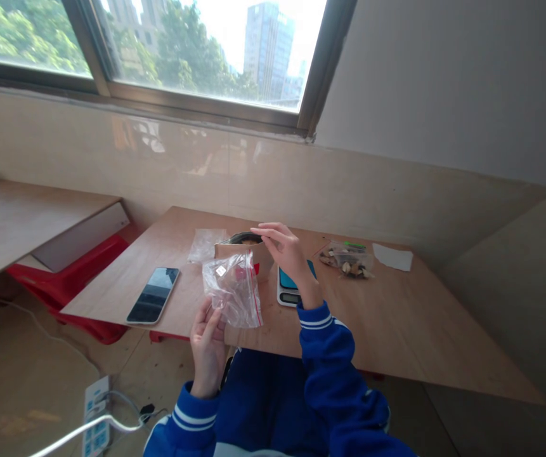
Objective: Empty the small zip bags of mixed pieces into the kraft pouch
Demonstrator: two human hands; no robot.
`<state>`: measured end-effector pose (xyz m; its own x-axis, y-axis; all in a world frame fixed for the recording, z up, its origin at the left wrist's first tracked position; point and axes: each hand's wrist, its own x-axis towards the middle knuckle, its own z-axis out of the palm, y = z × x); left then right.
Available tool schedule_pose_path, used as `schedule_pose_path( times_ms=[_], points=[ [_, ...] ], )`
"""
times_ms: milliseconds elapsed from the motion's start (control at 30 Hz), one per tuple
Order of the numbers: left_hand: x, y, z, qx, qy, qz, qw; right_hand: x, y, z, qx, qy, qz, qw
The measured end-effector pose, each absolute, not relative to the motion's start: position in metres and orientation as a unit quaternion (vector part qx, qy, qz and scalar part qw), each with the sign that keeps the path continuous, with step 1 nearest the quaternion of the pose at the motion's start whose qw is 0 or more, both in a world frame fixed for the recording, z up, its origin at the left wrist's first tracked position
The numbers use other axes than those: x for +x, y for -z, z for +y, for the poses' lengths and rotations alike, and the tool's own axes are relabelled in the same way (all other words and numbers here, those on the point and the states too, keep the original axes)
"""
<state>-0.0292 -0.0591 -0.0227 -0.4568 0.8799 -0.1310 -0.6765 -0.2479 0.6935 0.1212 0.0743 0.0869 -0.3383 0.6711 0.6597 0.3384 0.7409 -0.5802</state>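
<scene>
A black, flat, glass-faced smartphone (153, 294) is lying face up near the left edge of the light-brown plywood table (396, 330). Just right of it, the left hand (207, 346) is holding up a small clear plastic zip bag with a red seal strip (233, 291), its fingers closed in a pinch on the bag's lower left corner. The bag is hanging above the table's near edge, in front of the person's chest. It appears light, limp and somewhat slick; the film is crumpling freely, so it is best taken at a corner or along the stiffer red seal, not by the loose middle. Behind it, a brown paper bag with a dark rolled rim (248, 249) is standing on the table. The right hand (288, 252) is hovering above that bag, fingers spread and empty. A small white digital scale with a blue platform (292, 285) is sitting under the wrist. Further right, a clear bag of mixed dried pieces (349, 260) is lying flat.
</scene>
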Motion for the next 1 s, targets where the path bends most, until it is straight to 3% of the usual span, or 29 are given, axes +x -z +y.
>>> schedule_pose_path(
  times_ms=[133,300,367,533,667,800,900,967,1000],
  points=[
    [-0.026,0.023,-0.06,0.159,-0.768,0.352,0.51,0.121,-0.081,0.042,-0.37,-0.229,-0.755,0.491],
    [-0.022,0.023,-0.063,0.213,-0.735,0.35,0.541,0.124,-0.067,0.025,-0.417,-0.405,-0.701,0.413],
    [-0.023,0.02,-0.064,0.236,-0.716,0.348,0.557,0.127,-0.064,0.028,-0.418,-0.455,-0.654,0.437],
    [-0.027,0.012,-0.062,0.273,-0.686,0.34,0.583,0.135,-0.065,0.036,-0.436,-0.457,-0.53,0.565],
    [-0.032,0.01,-0.063,0.32,-0.665,0.356,0.573,0.134,-0.068,0.029,-0.428,-0.456,-0.535,0.569],
    [-0.042,0.002,-0.062,0.338,-0.682,0.445,0.472,0.146,-0.06,0.03,-0.399,-0.476,-0.588,0.517],
    [-0.062,-0.013,-0.055,0.294,-0.751,0.466,0.363,0.183,-0.035,0.053,-0.458,-0.396,-0.6,0.523],
    [-0.082,-0.024,-0.042,0.266,-0.795,0.459,0.294,0.22,-0.012,0.077,-0.591,-0.231,-0.588,0.502],
    [-0.093,-0.028,-0.032,0.254,-0.806,0.464,0.266,0.239,0.0,0.088,-0.665,-0.14,-0.582,0.447]
  ],
)
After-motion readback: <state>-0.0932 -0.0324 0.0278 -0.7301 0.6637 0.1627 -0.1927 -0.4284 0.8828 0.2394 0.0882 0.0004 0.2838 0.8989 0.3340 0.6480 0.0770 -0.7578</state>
